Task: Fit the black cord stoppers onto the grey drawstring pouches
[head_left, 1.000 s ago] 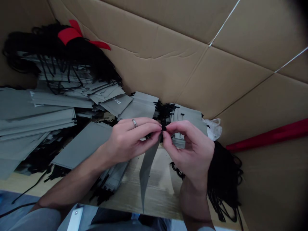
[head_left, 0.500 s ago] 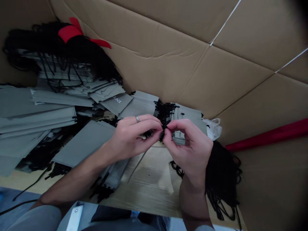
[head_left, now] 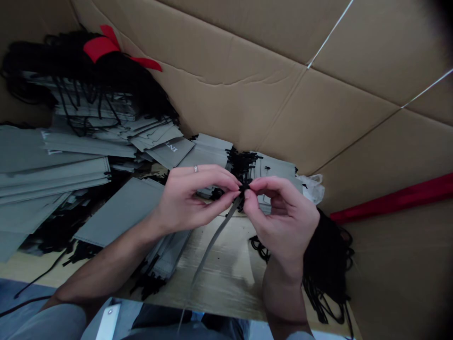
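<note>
My left hand [head_left: 193, 198], with a ring on one finger, pinches a small black cord [head_left: 244, 187] between thumb and fingertips. From the other side my right hand [head_left: 286, 215] pinches the same cord, its fingertips close to the left ones. Below the cord hangs a thin grey pouch [head_left: 212, 245], seen nearly edge-on and slanting down towards my body. The fingertips hide part of the cord. Just behind the hands lie grey pouches with black cord ends [head_left: 244, 160].
Stacks of grey pouches [head_left: 120, 210] cover the left of the wooden table [head_left: 215, 283]. A black cord bundle with a red tie [head_left: 101, 48] lies back left; another black cord bundle [head_left: 327, 259] lies right. Cardboard walls [head_left: 255, 61] rise behind and right. Clear plastic [head_left: 313, 188] sits near the corner.
My fingertips have moved slightly apart, showing more of the black cord. The grey pouch below has swung into fuller view and reaches lower. Both hands keep their pinch.
</note>
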Available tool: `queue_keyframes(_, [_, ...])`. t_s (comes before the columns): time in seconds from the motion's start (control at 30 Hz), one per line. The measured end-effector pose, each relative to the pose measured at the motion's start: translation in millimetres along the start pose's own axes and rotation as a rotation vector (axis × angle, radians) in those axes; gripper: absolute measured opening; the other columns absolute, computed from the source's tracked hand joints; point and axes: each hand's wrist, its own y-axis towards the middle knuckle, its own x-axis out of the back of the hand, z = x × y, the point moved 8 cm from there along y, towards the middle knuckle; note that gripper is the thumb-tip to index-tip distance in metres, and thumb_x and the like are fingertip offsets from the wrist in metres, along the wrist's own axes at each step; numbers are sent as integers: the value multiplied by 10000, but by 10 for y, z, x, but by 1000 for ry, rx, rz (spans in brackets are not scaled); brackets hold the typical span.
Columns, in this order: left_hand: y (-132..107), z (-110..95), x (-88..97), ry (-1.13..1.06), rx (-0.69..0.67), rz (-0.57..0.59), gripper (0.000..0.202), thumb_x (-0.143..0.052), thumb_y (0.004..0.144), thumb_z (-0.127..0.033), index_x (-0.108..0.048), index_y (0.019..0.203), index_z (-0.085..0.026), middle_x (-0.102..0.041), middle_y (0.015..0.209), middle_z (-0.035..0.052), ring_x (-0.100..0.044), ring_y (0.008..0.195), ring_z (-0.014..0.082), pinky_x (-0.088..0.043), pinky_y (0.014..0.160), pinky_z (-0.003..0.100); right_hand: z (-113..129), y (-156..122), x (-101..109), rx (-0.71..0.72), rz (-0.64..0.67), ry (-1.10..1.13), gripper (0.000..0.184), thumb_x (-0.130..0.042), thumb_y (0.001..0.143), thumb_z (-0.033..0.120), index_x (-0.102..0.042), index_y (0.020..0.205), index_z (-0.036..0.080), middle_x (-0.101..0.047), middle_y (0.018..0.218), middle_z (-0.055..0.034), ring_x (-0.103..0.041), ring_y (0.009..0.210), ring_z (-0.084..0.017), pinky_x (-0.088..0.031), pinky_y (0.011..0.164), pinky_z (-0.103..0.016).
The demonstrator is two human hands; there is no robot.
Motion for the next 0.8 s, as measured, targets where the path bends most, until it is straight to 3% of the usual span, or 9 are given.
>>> queue_keyframes(0.17, [-121,-202,-51,357,-228,-8,152,-856,965,-96,-786,1079,-168,-886,1080,74,-870,952,162,-751,895,233,-30,-20,19,-57,-57,-18,127,-799,933,140,-788,1000,248,-805,909,2,-762,760,-162,-671,680,-300])
queue_keyframes(0.37, [-178,-250,-72,405,-284,-33,229,-884,932,-68,-791,1136,-113,-885,1156,130,-878,1000,183,-751,970,247,-18,-34,22,-72,-71,7,148,-802,927,121,-798,1003,247,-813,906,15,-761,742,-141,-671,682,-272])
queue_keyframes(0.53, [-195,-232,-100,481,-312,-55,193,-858,955,-92,-779,1122,-146,-888,1065,95,-876,939,188,-763,898,259,-25,-47,-18,-32,-26,-48,132,-798,940,145,-794,1011,256,-818,937,1,-780,764,-168,-696,733,-323])
queue_keyframes(0.63, [-169,-180,-91,437,-223,-90,164,-840,948,-96,-765,1056,-195,-879,1001,40,-860,856,157,-753,843,235,-9,-51,-37,3,-14,-76,127,-786,955,152,-785,1018,262,-816,961,-8,-783,785,-174,-702,750,-331])
queue_keyframes(0.8, [-86,8,-42,33,50,-141,135,-823,899,-90,-766,898,-212,-849,893,-2,-816,771,129,-714,728,216,48,-28,-25,35,-21,8,174,-776,943,105,-776,1004,268,-806,963,-9,-782,846,-185,-682,758,-336])
